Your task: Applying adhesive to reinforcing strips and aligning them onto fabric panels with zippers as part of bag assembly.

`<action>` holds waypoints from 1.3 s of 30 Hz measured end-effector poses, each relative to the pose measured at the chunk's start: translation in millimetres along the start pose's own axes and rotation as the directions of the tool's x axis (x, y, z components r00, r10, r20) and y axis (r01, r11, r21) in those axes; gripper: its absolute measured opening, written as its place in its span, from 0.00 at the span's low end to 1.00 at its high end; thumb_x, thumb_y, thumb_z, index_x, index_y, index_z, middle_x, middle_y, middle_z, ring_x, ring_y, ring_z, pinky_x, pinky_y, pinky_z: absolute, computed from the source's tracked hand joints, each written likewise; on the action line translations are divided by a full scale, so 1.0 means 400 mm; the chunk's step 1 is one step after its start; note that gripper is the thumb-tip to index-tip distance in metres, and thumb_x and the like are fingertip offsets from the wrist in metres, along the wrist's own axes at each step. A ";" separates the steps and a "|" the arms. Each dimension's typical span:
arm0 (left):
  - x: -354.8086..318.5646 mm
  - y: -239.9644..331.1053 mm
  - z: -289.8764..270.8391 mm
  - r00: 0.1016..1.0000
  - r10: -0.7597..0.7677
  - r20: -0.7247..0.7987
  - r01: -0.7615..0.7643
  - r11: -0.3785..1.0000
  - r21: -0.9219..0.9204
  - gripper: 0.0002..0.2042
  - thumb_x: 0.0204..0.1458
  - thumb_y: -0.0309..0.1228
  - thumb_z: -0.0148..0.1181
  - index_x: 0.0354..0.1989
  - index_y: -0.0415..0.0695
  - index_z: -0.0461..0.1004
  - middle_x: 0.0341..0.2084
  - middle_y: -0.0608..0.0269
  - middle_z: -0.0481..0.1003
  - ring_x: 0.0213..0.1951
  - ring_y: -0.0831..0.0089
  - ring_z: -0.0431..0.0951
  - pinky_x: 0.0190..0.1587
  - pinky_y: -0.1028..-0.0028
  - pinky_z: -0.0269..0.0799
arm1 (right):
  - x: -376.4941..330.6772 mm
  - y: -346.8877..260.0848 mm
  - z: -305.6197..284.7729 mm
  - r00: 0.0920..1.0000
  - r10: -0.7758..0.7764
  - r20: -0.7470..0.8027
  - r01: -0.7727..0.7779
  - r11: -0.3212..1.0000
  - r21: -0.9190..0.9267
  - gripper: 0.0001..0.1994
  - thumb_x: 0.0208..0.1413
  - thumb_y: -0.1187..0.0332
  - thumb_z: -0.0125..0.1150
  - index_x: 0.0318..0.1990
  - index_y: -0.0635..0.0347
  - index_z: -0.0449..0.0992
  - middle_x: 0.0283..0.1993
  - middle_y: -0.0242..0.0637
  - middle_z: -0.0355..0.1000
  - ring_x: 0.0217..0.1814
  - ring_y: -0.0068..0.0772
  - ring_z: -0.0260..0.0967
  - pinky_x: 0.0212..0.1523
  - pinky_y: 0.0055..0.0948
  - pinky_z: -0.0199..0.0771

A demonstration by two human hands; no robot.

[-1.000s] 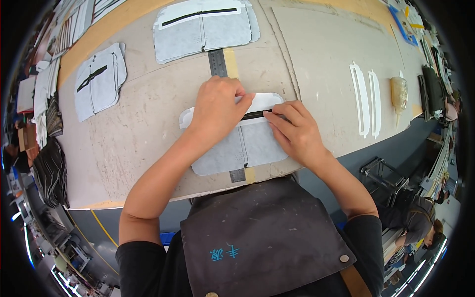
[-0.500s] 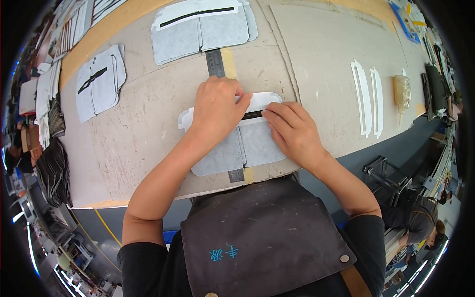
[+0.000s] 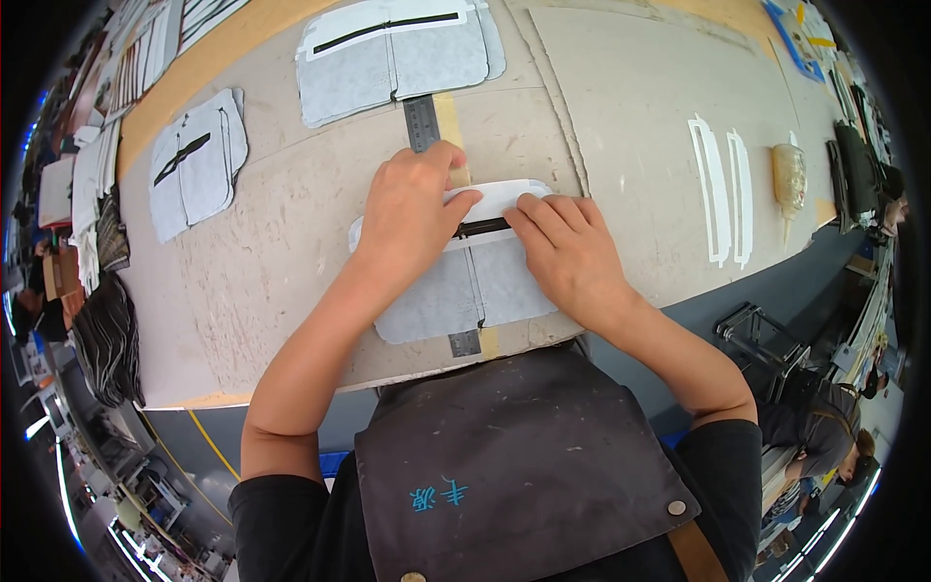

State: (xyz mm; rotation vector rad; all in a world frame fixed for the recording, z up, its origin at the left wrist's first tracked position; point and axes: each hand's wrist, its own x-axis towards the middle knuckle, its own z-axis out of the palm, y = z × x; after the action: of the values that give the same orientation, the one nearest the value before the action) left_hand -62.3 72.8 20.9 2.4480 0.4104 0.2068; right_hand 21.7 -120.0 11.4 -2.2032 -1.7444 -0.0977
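A grey fabric panel (image 3: 456,291) with a white band and a black slot across its top lies at the near edge of the worktable (image 3: 291,252). My left hand (image 3: 412,218) presses flat on the panel's upper left part, fingers over the white band. On the right, my right hand (image 3: 567,247) presses down too, fingertips at the black slot (image 3: 482,227). A metal ruler (image 3: 423,121) runs under the panel, showing above my left hand and below the panel's lower edge.
Two more grey panels lie on the table: one at the far middle (image 3: 398,58), one at the left (image 3: 194,160). Two white strips (image 3: 722,189) and a glue bottle (image 3: 790,179) lie to the right. Stacked pieces crowd the left edge (image 3: 82,194). A person sits at lower right (image 3: 824,436).
Both hands stay pressed on the panel; my right fingertips have shifted slightly along the black slot. Nothing else has moved.
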 end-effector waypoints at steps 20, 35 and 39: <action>-0.070 -0.073 -0.077 0.992 -0.014 -0.126 -0.002 0.992 -0.130 0.12 0.44 0.24 0.70 0.38 0.41 0.79 0.31 0.61 0.74 0.37 0.63 0.71 0.40 0.68 0.71 | 0.047 -0.009 -0.039 0.999 0.023 0.045 -0.025 0.999 0.045 0.17 0.50 0.75 0.54 0.49 0.64 0.73 0.48 0.39 0.69 0.52 0.38 0.66 0.54 0.35 0.64; -0.064 -0.087 -0.068 1.000 -0.023 0.020 0.026 0.991 -0.132 0.06 0.48 0.23 0.67 0.33 0.38 0.79 0.30 0.61 0.74 0.38 0.68 0.74 0.40 0.72 0.75 | 0.081 -0.061 0.020 0.994 -0.101 0.049 0.079 0.937 0.339 0.19 0.43 0.80 0.59 0.47 0.65 0.77 0.45 0.37 0.69 0.48 0.37 0.66 0.48 0.35 0.71; -0.055 -0.083 -0.070 0.998 -0.051 0.033 0.056 0.985 -0.163 0.05 0.48 0.24 0.67 0.31 0.37 0.78 0.29 0.61 0.73 0.38 0.67 0.74 0.40 0.73 0.75 | 0.080 -0.059 0.031 0.993 -0.113 0.040 0.094 0.940 0.329 0.19 0.43 0.79 0.60 0.46 0.65 0.78 0.44 0.36 0.69 0.48 0.37 0.66 0.48 0.34 0.71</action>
State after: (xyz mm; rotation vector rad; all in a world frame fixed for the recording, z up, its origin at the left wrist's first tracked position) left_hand -97.9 106.0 21.1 2.2733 0.4286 0.1750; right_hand 5.1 -81.7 13.1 -1.8930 -1.7610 0.2196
